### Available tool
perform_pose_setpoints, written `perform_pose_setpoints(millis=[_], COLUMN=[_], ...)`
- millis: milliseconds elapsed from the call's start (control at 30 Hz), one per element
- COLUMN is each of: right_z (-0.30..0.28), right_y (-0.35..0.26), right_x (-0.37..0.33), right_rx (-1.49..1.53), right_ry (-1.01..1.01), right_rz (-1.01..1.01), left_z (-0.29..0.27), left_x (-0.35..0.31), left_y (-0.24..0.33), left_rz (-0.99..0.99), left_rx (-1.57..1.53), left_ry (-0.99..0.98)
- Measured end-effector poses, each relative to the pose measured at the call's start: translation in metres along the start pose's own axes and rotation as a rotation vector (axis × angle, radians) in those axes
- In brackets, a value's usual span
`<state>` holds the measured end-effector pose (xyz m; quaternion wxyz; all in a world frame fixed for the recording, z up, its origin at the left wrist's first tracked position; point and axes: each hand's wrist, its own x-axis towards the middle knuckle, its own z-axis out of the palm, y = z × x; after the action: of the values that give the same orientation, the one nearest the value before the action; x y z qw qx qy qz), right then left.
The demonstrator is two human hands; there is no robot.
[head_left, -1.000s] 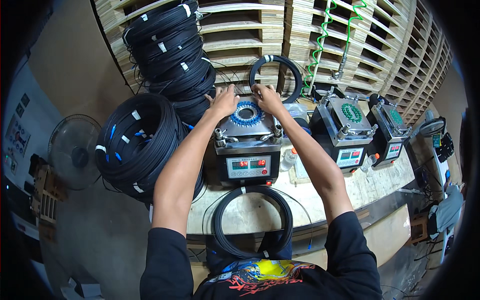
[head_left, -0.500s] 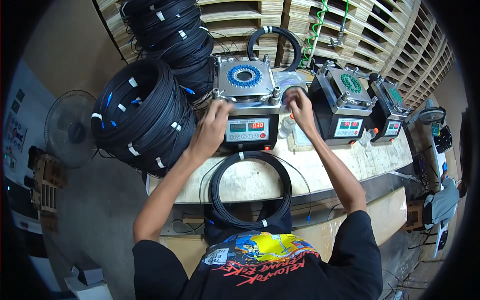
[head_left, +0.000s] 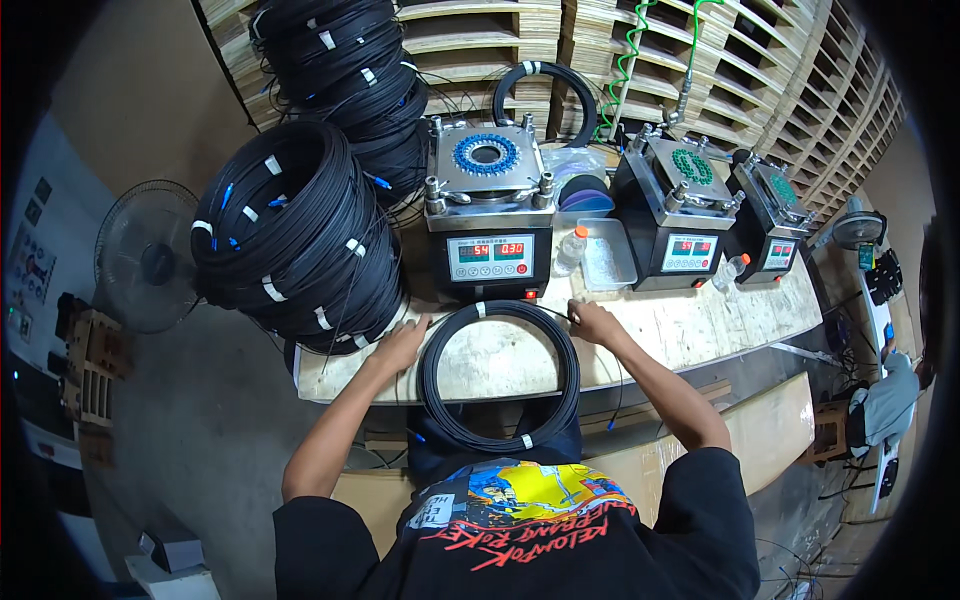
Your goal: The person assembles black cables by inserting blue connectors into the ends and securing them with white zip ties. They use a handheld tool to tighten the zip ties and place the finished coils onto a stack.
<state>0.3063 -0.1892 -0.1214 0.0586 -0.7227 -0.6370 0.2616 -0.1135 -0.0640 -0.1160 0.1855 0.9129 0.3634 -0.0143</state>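
Note:
A coil of black cable (head_left: 430, 375), bound with white tape, lies half on the table edge and half over my lap. At the coil's upper left, my left hand (head_left: 402, 345) is closed with its fingertips pinching a loose end of the cable. My right hand (head_left: 597, 324) is closed on the other loose cable end at the upper right. A blue-tipped end hangs down below that hand. Just beyond the coil stands a polishing machine (head_left: 488, 208), its square metal plate bearing a ring of blue connectors. Both displays on its front are lit.
A tall stack of black cable coils (head_left: 300, 235) stands at left, another behind it. Rightward are a capped bottle (head_left: 571, 250), a clear tray (head_left: 607, 262), purple discs (head_left: 586, 195) and two more machines (head_left: 668, 215) with green connectors. A person (head_left: 885, 400) sits far right.
Both hands have come down from the machine's front corners to the cable coil and now grip its loose ends. The machine's left display has lit up.

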Motion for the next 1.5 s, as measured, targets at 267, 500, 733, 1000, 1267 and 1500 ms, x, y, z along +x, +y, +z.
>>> perform_pose_setpoints(millis=[267, 500, 733, 1000, 1267, 1500], right_z=[-0.08, -0.124, -0.147, -0.181, -0.155, -0.109], right_y=[-0.02, -0.067, -0.095, -0.147, -0.162, -0.19], right_x=[-0.067, -0.112, -0.131, -0.157, -0.13, -0.105], right_rx=[0.57, 1.007, 0.843, 0.152, 0.944, 1.123], right_ry=[-0.289, -0.199, -0.113, 0.133, -0.027, 0.097], right_rz=[-0.004, -0.062, -0.354, -0.546, -0.547, -0.349], left_z=[-0.063, -0.107, -0.153, -0.196, -0.184, -0.152], left_x=[-0.05, -0.06, -0.066, -0.07, -0.031, -0.017], left_y=[0.028, 0.058, 0.099, 0.126, 0.142, 0.172], left_rz=[-0.197, -0.012, 0.316, 0.293, 0.412, 0.269], left_rx=[-0.607, -0.993, -0.83, -0.418, -0.614, -0.807], left_ry=[-0.31, -0.327, -0.315, -0.093, 0.261, 0.25])
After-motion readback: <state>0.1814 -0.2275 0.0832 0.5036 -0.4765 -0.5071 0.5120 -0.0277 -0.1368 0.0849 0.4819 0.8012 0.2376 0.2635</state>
